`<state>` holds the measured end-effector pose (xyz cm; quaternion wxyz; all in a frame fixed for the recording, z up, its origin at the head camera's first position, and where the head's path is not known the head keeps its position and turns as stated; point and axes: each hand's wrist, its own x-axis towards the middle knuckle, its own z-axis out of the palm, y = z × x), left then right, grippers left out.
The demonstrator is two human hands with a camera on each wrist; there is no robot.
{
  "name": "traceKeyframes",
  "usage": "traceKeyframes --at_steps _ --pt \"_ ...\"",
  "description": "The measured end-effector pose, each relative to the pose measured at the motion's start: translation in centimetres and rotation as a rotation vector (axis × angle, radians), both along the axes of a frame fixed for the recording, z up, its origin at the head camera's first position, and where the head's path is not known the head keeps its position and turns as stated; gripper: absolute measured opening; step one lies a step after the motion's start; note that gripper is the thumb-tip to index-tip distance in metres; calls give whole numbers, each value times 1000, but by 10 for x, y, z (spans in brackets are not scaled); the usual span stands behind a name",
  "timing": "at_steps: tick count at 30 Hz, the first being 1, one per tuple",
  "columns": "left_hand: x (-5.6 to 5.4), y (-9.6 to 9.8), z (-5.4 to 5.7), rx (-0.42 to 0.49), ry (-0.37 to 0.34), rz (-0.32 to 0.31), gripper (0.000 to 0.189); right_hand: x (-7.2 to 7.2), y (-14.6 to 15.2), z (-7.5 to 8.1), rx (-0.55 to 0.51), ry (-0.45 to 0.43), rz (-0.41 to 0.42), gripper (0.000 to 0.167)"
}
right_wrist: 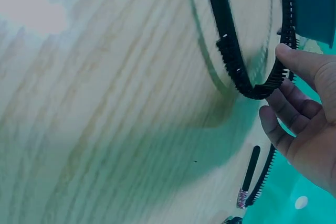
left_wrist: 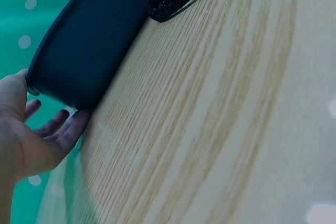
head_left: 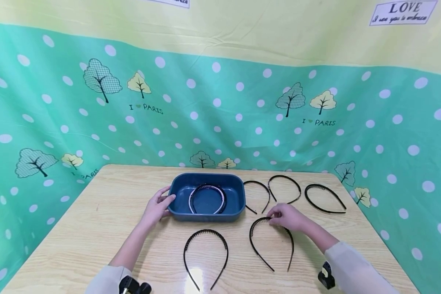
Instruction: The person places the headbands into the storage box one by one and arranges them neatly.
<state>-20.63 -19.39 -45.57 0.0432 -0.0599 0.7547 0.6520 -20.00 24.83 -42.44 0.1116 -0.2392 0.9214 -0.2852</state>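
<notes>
At its left end, a dark blue plastic box (head_left: 206,218) is gripped by my left hand (head_left: 157,207), thumb over the rim and fingers against the outside. Inside the box lie several headbands, among them a light-coloured one (head_left: 191,200). My right hand (head_left: 286,216) pinches the toothed curve of a black headband (head_left: 252,241); the right wrist view shows thumb and fingers on that headband (right_wrist: 231,56), raised above its shadow. Nearest the front, another black toothed headband (head_left: 185,253) lies with its ends toward me.
Behind my right hand, two thin black headbands (head_left: 269,196) (head_left: 299,190) lie to the right of the box. A third black headband (head_left: 327,211) is by the right edge of the wooden table (head_left: 95,204). A green dotted cloth (head_left: 220,134) hangs along the back.
</notes>
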Motion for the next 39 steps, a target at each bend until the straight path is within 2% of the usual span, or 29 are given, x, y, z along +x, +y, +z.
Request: traceKeyframes --at_steps 16,17,23,24,31,39 --pt "0 0 2 -6 4 4 59 -5 2 16 -1 28 -30 14" --pt "1 1 6 0 1 -1 59 -5 2 18 3 32 -31 14" --pt "1 1 4 15 1 -4 58 -9 3 25 24 50 -39 15" --pt "-1 0 1 13 5 -3 59 -9 3 26 26 52 -43 16" --pt "-1 -1 0 0 14 -14 60 -13 3 33 29 60 -89 16" --pt "0 -1 0 10 14 -20 59 -15 1 47 23 43 -112 18"
